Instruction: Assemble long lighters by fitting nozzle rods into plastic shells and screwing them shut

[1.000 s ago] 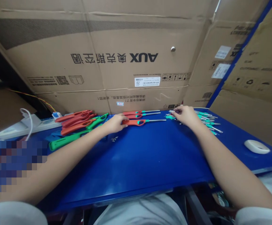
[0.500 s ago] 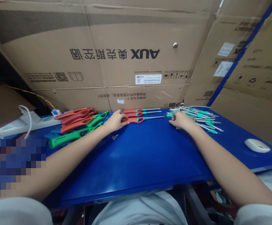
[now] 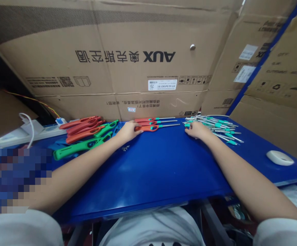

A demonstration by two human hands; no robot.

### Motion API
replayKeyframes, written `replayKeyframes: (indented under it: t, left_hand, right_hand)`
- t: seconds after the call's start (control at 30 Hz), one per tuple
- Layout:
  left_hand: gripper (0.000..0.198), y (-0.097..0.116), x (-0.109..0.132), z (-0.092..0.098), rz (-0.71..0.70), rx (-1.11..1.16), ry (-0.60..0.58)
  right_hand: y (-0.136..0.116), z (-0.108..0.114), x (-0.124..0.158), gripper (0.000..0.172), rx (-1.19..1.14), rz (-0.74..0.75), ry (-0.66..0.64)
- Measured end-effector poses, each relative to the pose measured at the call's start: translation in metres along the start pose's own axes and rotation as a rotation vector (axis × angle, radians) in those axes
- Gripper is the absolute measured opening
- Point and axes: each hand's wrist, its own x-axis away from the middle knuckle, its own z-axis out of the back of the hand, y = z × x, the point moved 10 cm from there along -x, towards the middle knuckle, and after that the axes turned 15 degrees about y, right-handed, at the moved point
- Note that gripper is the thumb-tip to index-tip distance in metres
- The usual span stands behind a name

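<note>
My left hand [image 3: 129, 132] is closed around the handle end of an orange gas lighter [image 3: 152, 128] with a teal collar and long metal tube. It lies flat on the table, tube pointing right. Just behind it lie two red lighters [image 3: 145, 119], roughly parallel to it. My right hand [image 3: 198, 130] is at the left edge of a pile of loose metal lighter tubes [image 3: 221, 126] with teal ends. Its fingers are pinched together; what they hold, if anything, is hidden.
Left of my left hand lie red handles [image 3: 83, 126] and green handles [image 3: 74, 150], beside a white power strip [image 3: 48, 131]. A white oval object [image 3: 280, 158] sits on the blue table [image 3: 148, 171] at right. Cardboard [image 3: 128, 78] walls the back.
My right hand has shifted slightly at the edge of the tube pile, its fingers drawn closer together. My left hand stays at the orange lighter. The view has moved slightly.
</note>
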Motion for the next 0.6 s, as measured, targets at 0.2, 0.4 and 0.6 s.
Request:
replayKeyframes:
  t: [0.2, 0.4, 0.6]
  left_hand:
    - [0.027, 0.006, -0.001, -0.002, 0.02, -0.04, -0.002]
    - [0.045, 0.038, 0.019, 0.015, -0.031, -0.107, -0.024]
    - [0.037, 0.046, 0.058, 0.048, -0.011, -0.322, -0.101]
  right_hand:
    - [0.003, -0.002, 0.0, 0.02, -0.015, 0.002, 0.002]
    - [0.001, -0.002, 0.004, 0.028, -0.018, 0.014, -0.011]
    - [0.007, -0.003, 0.002, 0.034, -0.007, -0.027, -0.017]
